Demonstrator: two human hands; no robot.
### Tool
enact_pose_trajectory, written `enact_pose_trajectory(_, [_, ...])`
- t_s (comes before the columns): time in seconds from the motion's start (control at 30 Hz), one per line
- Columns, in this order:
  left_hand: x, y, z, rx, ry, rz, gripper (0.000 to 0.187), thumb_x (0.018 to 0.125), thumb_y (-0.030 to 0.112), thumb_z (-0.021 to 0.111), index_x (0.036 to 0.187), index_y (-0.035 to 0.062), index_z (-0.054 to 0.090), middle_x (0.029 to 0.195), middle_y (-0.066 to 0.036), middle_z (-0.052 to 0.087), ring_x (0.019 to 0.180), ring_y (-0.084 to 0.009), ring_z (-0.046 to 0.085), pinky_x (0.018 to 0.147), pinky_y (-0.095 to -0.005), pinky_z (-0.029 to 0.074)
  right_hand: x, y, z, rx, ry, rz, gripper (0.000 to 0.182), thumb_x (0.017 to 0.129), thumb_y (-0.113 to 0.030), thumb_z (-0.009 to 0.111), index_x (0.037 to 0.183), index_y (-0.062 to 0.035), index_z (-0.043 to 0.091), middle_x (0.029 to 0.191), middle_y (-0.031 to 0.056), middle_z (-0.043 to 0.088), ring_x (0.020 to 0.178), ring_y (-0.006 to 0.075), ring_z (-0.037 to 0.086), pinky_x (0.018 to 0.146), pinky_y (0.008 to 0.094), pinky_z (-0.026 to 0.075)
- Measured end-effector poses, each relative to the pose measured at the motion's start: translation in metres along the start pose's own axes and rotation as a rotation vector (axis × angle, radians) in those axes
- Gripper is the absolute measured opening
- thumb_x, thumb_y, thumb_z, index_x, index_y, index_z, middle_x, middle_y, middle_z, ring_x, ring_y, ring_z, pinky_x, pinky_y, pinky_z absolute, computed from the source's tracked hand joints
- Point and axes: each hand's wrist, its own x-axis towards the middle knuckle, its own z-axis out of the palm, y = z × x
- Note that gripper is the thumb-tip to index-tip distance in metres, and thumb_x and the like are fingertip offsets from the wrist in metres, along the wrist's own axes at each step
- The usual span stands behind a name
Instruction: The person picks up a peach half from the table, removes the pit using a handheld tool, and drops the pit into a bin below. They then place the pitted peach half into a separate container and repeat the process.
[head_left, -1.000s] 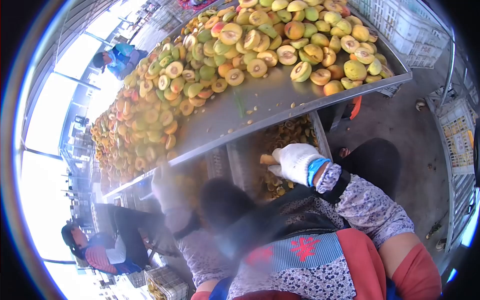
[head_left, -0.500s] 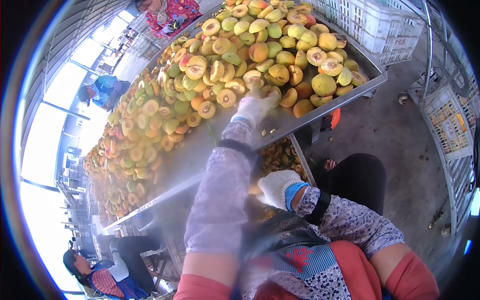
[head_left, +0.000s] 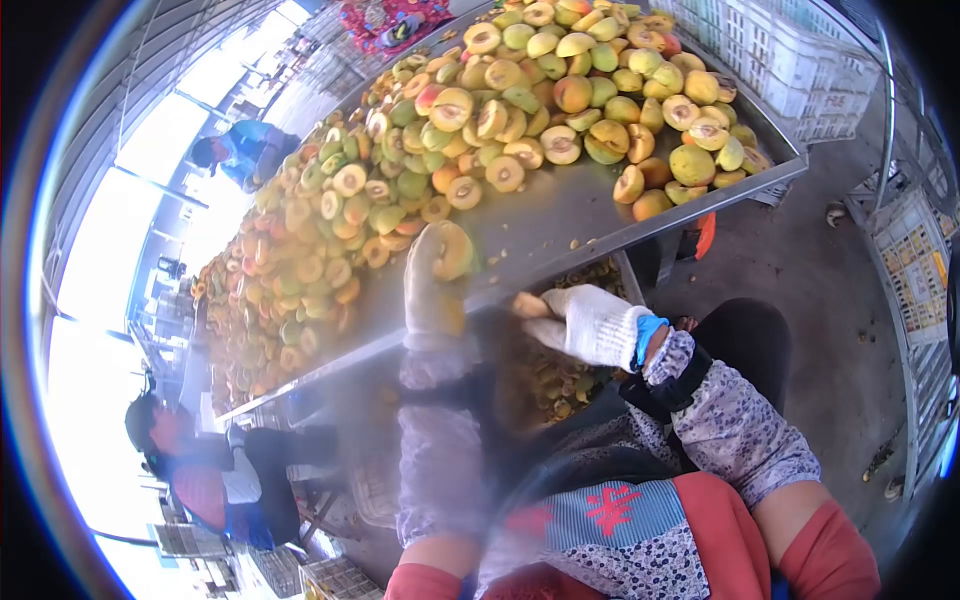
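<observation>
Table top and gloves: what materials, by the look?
Table: likely stainless or galvanised sheet metal, dull grey sheen, folded edge. Gloves on left hand and right hand: white knit, probably cotton; ribbed weave shows, blue cuff trim on the right.

The one camera sits on my head. It looks forward and down, close to my hands (head_left: 590, 322), over the long metal table (head_left: 560, 215). Its round lens bends the edges.

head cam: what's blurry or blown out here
Head view: the left hand holding a halved fruit is motion-blurred; the right hand is sharp; the open side at left is blown out white; fisheye bends the metal table edge.
</observation>
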Motion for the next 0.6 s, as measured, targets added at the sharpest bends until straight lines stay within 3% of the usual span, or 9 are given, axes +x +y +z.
enact_pose_trajectory(0.03, [-0.008,-0.001,-0.013,-0.001,0.017,0.011,0.033,0.095,0.029,0.063,0.119,0.0064,0.06,0.108,-0.002,0.065,0.088,-0.0111,0.062,0.07,-0.0264,0.051,0.004,-0.004,0.008,0.158,0.137,-0.082,0.031,0.096,-0.03,0.058,0.102,-0.0016,0.069,0.091,0.024,0.068,0.089,0.0437,0.065,0.076,0.0469,0.052])
enact_pose_trajectory(0.17, [-0.026,-0.024,-0.031,0.176,-0.242,0.204,0.032,0.101,0.037,0.053,0.113,0.007,0.058,0.106,-0.006,0.062,0.094,-0.0169,0.062,0.08,-0.0333,0.052,0.011,-0.025,0.028,0.303,0.182,0.032,0.03,0.096,-0.029,0.06,0.108,-0.0018,0.064,0.089,0.0243,0.067,0.089,0.0464,0.063,0.074,0.0481,0.051])
enact_pose_trajectory(0.23, [-0.044,-0.03,-0.007,0.996,-0.119,0.619,0.036,0.101,0.04,0.052,0.112,0.0072,0.059,0.105,-0.007,0.062,0.097,-0.0209,0.062,0.087,-0.038,0.052,0.01,-0.032,0.034,0.358,0.204,-0.002,0.029,0.097,-0.028,0.058,0.107,-0.0008,0.063,0.091,0.0243,0.067,0.089,0.0463,0.063,0.073,0.0482,0.051])
enact_pose_trajectory(0.27, [-0.053,-0.027,0.004,0.312,-0.113,0.251,0.042,0.099,0.045,0.054,0.117,0.0067,0.057,0.106,-0.01,0.061,0.097,-0.0245,0.062,0.089,-0.0394,0.051,0.011,-0.032,0.037,0.37,0.209,0.062,0.03,0.097,-0.029,0.057,0.106,-0.001,0.063,0.09,0.0244,0.067,0.089,0.0462,0.063,0.073,0.0488,0.051])
enact_pose_trajectory(0.3, [-0.06,-0.017,0.017,0.306,-0.11,0.251,0.042,0.099,0.045,0.054,0.117,0.0067,0.057,0.106,-0.01,0.061,0.097,-0.0245,0.062,0.089,-0.0394,0.051,0.013,-0.03,0.038,0.379,0.215,0.125,0.031,0.097,-0.03,0.057,0.105,-0.0012,0.063,0.09,0.0244,0.067,0.089,0.0461,0.063,0.073,0.0493,0.05])
enact_pose_trajectory(0.37, [-0.068,-0.001,0.036,-0.369,0.086,0.046,0.032,0.099,0.022,0.056,0.12,-0.0006,0.047,0.101,-0.011,0.061,0.092,-0.0212,0.061,0.078,-0.0335,0.05,0.015,-0.023,0.036,0.107,0.168,0.196,0.032,0.097,-0.033,0.054,0.102,-0.0027,0.063,0.086,0.0246,0.067,0.086,0.0456,0.064,0.072,0.0508,0.05])
enact_pose_trajectory(0.4, [-0.06,-0.001,0.029,0.212,0.037,0.323,0.052,0.103,0.038,0.049,0.132,-0.0033,0.04,0.105,-0.015,0.059,0.091,-0.0234,0.06,0.087,-0.0367,0.049,0.013,-0.027,0.035,0.025,0.166,0.202,0.033,0.097,-0.034,0.054,0.101,-0.003,0.063,0.084,0.0248,0.067,0.085,0.0457,0.064,0.071,0.0515,0.05])
enact_pose_trajectory(0.53, [-0.066,0.001,0.02,-0.112,0.04,0.086,0.059,0.104,0.048,0.04,0.13,-0.0048,0.041,0.102,-0.015,0.058,0.087,-0.0234,0.058,0.09,-0.0369,0.047,0.013,-0.032,0.042,0.033,0.213,0.098,0.034,0.097,-0.036,0.054,0.099,-0.0032,0.062,0.083,0.0257,0.066,0.083,0.0463,0.063,0.07,0.0532,0.049])
enact_pose_trajectory(0.6, [-0.061,-0.008,0.013,-0.116,0.042,0.098,0.059,0.097,0.057,0.051,0.119,0.0021,0.054,0.104,-0.013,0.059,0.091,-0.0261,0.062,0.083,-0.0411,0.054,0.014,-0.032,0.044,0.044,0.174,0.109,0.035,0.098,-0.037,0.053,0.1,-0.0029,0.062,0.083,0.0261,0.066,0.083,0.0467,0.063,0.071,0.0534,0.049])
